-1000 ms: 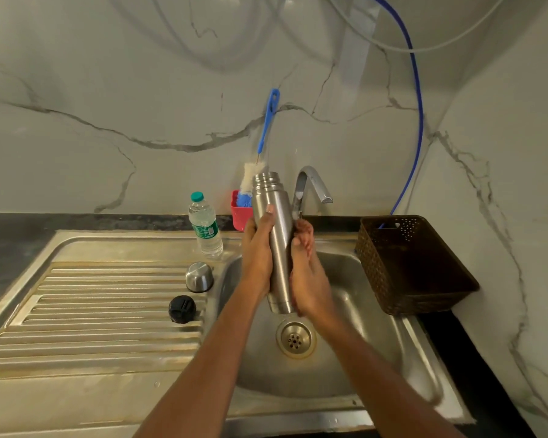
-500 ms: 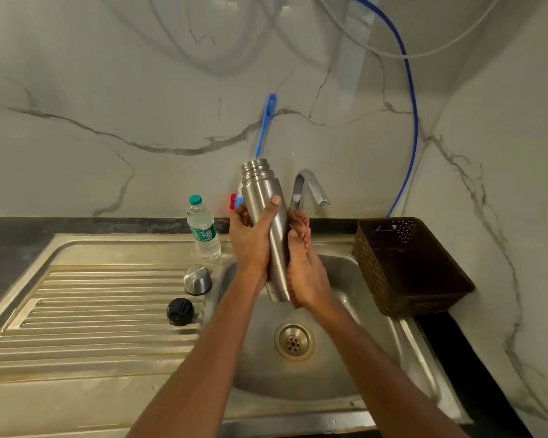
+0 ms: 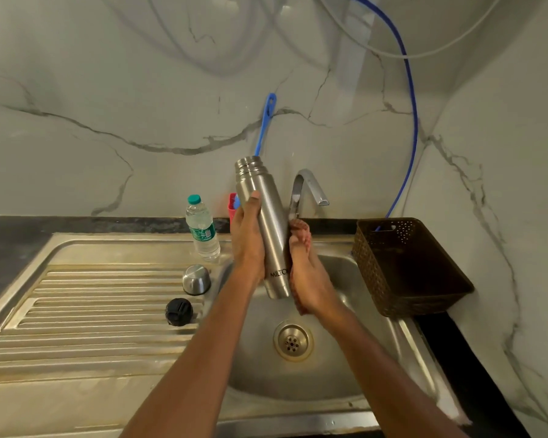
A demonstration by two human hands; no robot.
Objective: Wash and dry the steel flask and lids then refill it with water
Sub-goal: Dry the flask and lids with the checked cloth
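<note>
So the steel flask (image 3: 264, 229) is being held up over the sink basin (image 3: 355, 368), just in front of the tap (image 3: 309, 188). It's tilting a bit, with the open mouth up and leaning left. No lid on it, and from this angle I'm not seeing inside at all.

The left hand (image 3: 247, 245) is gripping it, fingers wrapping round the back and the thumb lying up the front. The right hand (image 3: 309, 273) is pressing flat against the flask's right side with the fingers looking pretty much straight, though it's blurry.

Both lids are sitting on the drainboard (image 3: 92, 311), apart from each other: the steel cup lid (image 3: 196, 279) mouth down and the black inner lid (image 3: 178, 311) nearer me.

A plastic bottle (image 3: 202, 232) with a green cap is standing behind them; can't tell how full it is. The brown basket (image 3: 408, 270) on the right is looking dark inside, with a blue hose (image 3: 409, 105) dropping in at the back. The red holder (image 3: 232, 205) is mostly hiding behind the flask and hand, with only the blue brush handle (image 3: 264, 124) sticking up above it.
</note>
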